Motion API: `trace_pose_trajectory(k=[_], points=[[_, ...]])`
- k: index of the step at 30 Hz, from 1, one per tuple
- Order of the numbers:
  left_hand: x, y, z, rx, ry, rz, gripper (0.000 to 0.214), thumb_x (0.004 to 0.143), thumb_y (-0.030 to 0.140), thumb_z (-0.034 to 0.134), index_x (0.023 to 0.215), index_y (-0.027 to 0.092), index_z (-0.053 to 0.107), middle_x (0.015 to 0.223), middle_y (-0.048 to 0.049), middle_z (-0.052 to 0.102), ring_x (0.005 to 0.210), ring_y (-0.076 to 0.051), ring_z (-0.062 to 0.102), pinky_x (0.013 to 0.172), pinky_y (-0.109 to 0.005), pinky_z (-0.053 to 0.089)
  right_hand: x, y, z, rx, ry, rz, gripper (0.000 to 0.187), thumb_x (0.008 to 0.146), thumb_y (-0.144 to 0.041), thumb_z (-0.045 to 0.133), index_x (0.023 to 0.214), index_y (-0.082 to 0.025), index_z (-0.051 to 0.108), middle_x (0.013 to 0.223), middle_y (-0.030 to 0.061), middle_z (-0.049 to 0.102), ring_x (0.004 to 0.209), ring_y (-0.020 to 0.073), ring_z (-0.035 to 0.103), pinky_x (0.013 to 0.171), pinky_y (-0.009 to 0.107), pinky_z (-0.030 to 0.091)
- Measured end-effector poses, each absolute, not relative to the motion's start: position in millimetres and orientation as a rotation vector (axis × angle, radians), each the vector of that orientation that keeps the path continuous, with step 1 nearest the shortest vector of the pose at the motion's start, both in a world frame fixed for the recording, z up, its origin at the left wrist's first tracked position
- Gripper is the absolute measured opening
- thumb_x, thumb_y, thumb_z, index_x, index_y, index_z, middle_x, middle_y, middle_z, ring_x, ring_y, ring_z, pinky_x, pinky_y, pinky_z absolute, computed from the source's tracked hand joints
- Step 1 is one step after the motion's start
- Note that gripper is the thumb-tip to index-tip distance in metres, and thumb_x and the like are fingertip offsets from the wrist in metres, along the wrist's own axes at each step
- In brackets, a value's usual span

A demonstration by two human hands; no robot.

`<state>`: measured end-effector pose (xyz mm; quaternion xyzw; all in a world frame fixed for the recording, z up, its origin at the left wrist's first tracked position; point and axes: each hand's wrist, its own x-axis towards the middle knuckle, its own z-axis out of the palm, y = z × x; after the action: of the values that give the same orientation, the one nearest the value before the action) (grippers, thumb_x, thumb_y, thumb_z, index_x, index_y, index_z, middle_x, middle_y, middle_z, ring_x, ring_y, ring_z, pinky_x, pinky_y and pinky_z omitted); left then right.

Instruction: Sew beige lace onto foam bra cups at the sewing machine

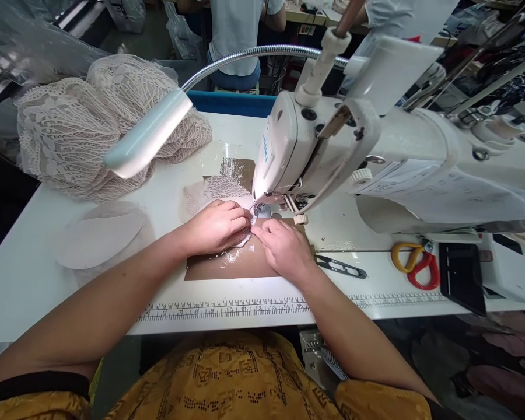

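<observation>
Just in front of the needle area of a white sewing machine (pixel 276 154), both hands meet over a small piece of pale lace fabric (pixel 216 188). My left hand (pixel 219 226) is closed on the lace, its fingertips pinching the edge beside the presser foot. From the other side, my right hand (pixel 284 244) has thumb and index finger pressed together at the same edge. The fabric between the fingertips is partly hidden. Beneath the hands lies a brown taped sheet (pixel 227 265) on the white table (pixel 166 286).
A bundle of lace (pixel 70 134) sits at the back left, behind a bendy lamp (pixel 151 134). Pale rounded pieces (pixel 102 236) lie at left. Thread snips (pixel 342 267), scissors (pixel 424 274) and a phone (pixel 461 277) are at right. A person (pixel 235 35) sits beyond.
</observation>
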<state>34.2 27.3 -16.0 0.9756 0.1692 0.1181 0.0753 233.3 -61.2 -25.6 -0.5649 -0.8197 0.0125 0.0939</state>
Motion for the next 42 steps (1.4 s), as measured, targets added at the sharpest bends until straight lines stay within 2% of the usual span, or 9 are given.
trace_pose_trajectory(k=[6,12,18,25,29,35,42], points=[[29,29,-14,2.842,0.452,0.419,0.024,0.095,0.033,0.049,0.091,0.015,0.064,0.103,-0.0118,0.066,0.092,-0.023,0.058,0.08,-0.036,0.045,235,-62,-26,-1.687,-2.345,0.082,0.039,0.089,-0.009,0.045,0.117,-0.02,0.069,0.091,0.0057,0.067,0.079,0.0183,0.056,0.071,0.029,0.041],[22,30,-10,2.715,0.436,0.425,0.026,0.09,0.038,0.055,0.081,0.016,0.064,0.085,-0.0084,0.062,0.079,-0.02,0.055,0.075,-0.033,0.044,237,-65,-25,-1.589,-2.284,0.161,0.028,0.091,-0.014,0.048,0.104,-0.018,0.073,0.092,0.0059,0.069,0.083,0.0183,0.059,0.075,0.029,0.045],[22,30,-13,2.661,0.422,0.427,0.018,0.091,0.028,0.055,0.084,0.017,0.068,0.082,-0.0067,0.065,0.088,-0.021,0.058,0.085,-0.034,0.044,238,-66,-29,-1.42,-2.316,0.199,0.024,0.09,-0.015,0.051,0.1,-0.017,0.073,0.087,0.0059,0.069,0.081,0.0183,0.059,0.073,0.029,0.046],[24,28,-13,2.702,0.457,0.403,0.024,0.093,0.023,0.049,0.078,0.015,0.065,0.08,-0.0086,0.064,0.086,-0.021,0.057,0.083,-0.034,0.046,237,-66,-30,-1.42,-2.293,0.175,0.024,0.09,-0.013,0.051,0.099,-0.018,0.073,0.084,0.0045,0.068,0.079,0.0177,0.059,0.07,0.029,0.046],[24,25,-11,2.753,0.482,0.399,0.028,0.095,0.027,0.047,0.077,0.015,0.064,0.078,-0.0085,0.064,0.082,-0.02,0.057,0.078,-0.033,0.045,237,-66,-30,-1.425,-2.303,0.172,0.023,0.09,-0.014,0.052,0.1,-0.018,0.073,0.083,0.0041,0.068,0.078,0.0176,0.059,0.07,0.028,0.046],[21,27,-14,2.758,0.393,0.437,0.025,0.096,0.031,0.051,0.093,0.019,0.073,0.08,-0.006,0.066,0.084,-0.019,0.057,0.079,-0.032,0.044,237,-66,-30,-1.427,-2.311,0.167,0.024,0.09,-0.014,0.052,0.101,-0.018,0.073,0.083,0.004,0.068,0.079,0.0178,0.059,0.071,0.029,0.046],[21,28,-16,2.757,0.383,0.408,0.031,0.098,0.034,0.049,0.089,0.02,0.075,0.074,-0.0052,0.064,0.08,-0.018,0.056,0.076,-0.031,0.043,237,-66,-29,-1.425,-2.301,0.162,0.024,0.089,-0.013,0.052,0.099,-0.017,0.073,0.084,0.0048,0.068,0.079,0.0181,0.06,0.07,0.029,0.047]])
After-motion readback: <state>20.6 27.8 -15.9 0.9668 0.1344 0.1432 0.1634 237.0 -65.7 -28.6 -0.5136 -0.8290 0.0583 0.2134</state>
